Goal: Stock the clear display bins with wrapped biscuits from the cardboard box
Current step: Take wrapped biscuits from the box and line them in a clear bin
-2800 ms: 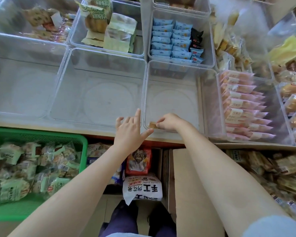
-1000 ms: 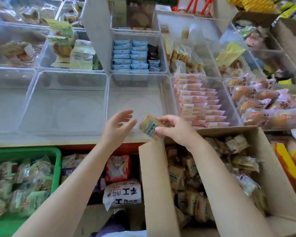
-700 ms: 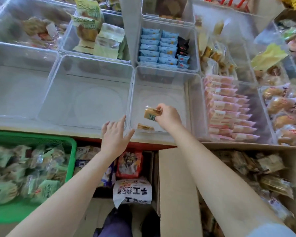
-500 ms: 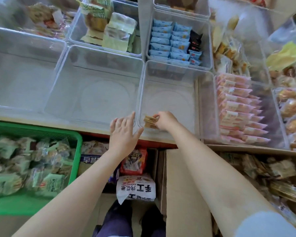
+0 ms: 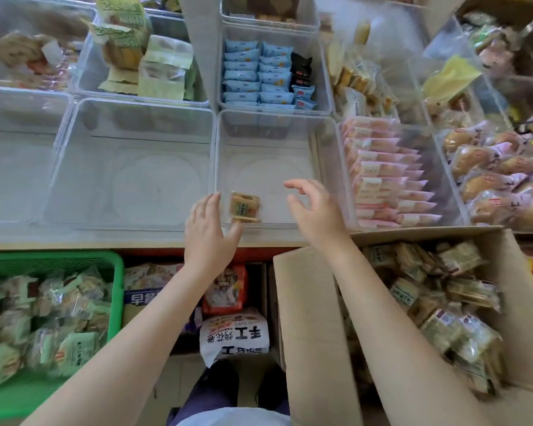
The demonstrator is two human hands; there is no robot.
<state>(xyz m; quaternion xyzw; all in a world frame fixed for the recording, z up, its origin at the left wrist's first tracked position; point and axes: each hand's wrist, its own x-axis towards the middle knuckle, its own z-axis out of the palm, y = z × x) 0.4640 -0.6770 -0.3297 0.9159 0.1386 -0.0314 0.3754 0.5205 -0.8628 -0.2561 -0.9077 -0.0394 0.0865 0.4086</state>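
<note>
You are standing over the cardboard box, which is sitting open at the lower right below the shelf's front edge, with loose wrapped packets piled along its right side. To its left the green basket is holding more packets. Above the shelf's front edge the clear display bin is lying between a wider clear bin on its left and a bin of pink packets on its right. Your right hand is hovering over the display bin's front right part, fingers spread wide and loosely bent, gripping nothing. Your left hand is reaching flat at the bin's front left corner, fingers straight and close together, thumb angled toward the bin's front wall. The wrapped biscuits are lying inside the bin by its front wall, one on top of another, just beside your left fingertips and clearly apart from your right fingers.
</note>
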